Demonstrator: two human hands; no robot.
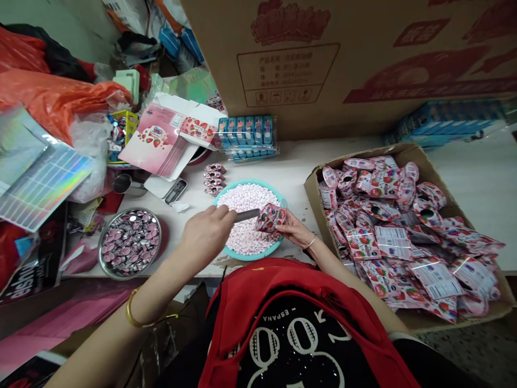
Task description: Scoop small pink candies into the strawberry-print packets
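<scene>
My left hand (210, 229) is closed around a narrow metal scoop (247, 215), whose far end meets the mouth of a small pink strawberry-printed container (270, 217). That container is gripped in the fingers of my right hand (297, 229), tilted towards the scoop. Below both hands stands a turquoise basin (253, 257) full of small pale pink candies (252, 195). Several matching containers (214, 179) stand in a short row just behind the basin's left side. How full the held container is, I cannot tell.
On the right, a cardboard box (319, 202) holds many strawberry-printed containers. A steel bowl (159, 242) of pink caps is on the left, near a metal cup (127, 185) and folded pink cartons (155, 143). Blue packs (246, 132) and a large carton (291, 70) stand behind.
</scene>
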